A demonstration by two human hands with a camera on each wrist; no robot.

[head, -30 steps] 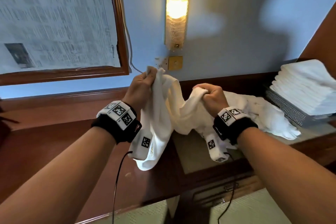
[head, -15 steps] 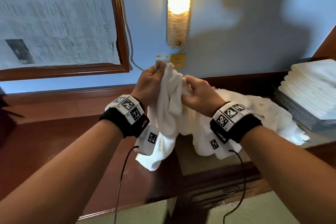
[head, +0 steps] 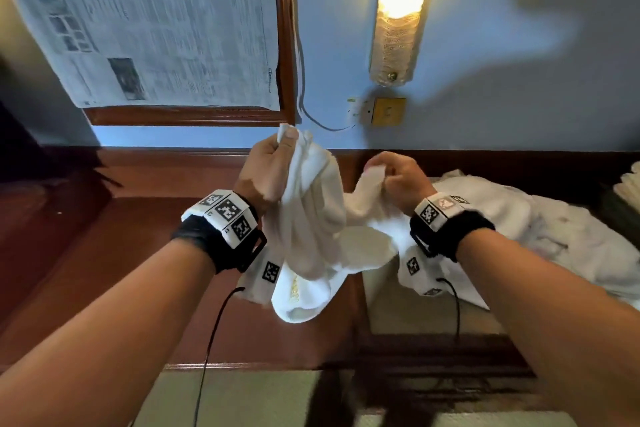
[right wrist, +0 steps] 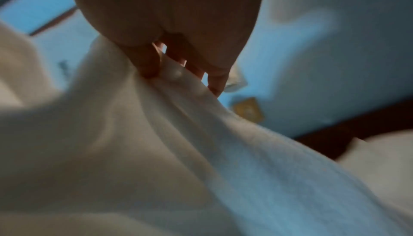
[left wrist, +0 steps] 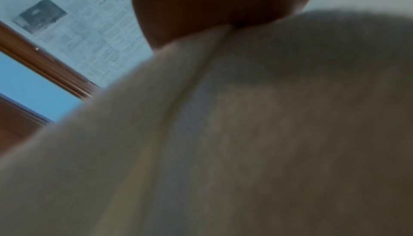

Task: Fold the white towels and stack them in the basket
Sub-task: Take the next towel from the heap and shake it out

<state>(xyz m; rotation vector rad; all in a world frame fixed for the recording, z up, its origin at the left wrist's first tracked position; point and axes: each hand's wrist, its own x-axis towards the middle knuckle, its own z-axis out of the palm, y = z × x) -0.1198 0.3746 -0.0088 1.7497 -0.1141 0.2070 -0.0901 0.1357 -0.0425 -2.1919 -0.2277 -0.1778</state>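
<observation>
A crumpled white towel (head: 311, 218) hangs in the air above the dark wooden desk (head: 121, 253). My left hand (head: 273, 163) pinches its upper left corner, thumb on top. To the right, my right hand (head: 391, 173) grips another part of the same towel's edge with curled fingers. In the left wrist view the towel (left wrist: 245, 133) fills most of the picture, blurred, under the left hand (left wrist: 212, 6). The right wrist view has the right hand's fingers (right wrist: 152, 63) curled into the towel (right wrist: 178, 151). A pile of unfolded white towels (head: 536, 236) lies on the desk at right.
At the far right edge a stack of folded towels (head: 628, 187) is partly cut off. A newspaper in a wooden frame (head: 156, 28) and a lit wall lamp (head: 398, 10) are on the blue wall behind. Cables hang from both wrists.
My hands came together half a second ago and have now drawn apart again along the towel's edge. The view has shifted left, so the stack at right is nearly out of frame.
</observation>
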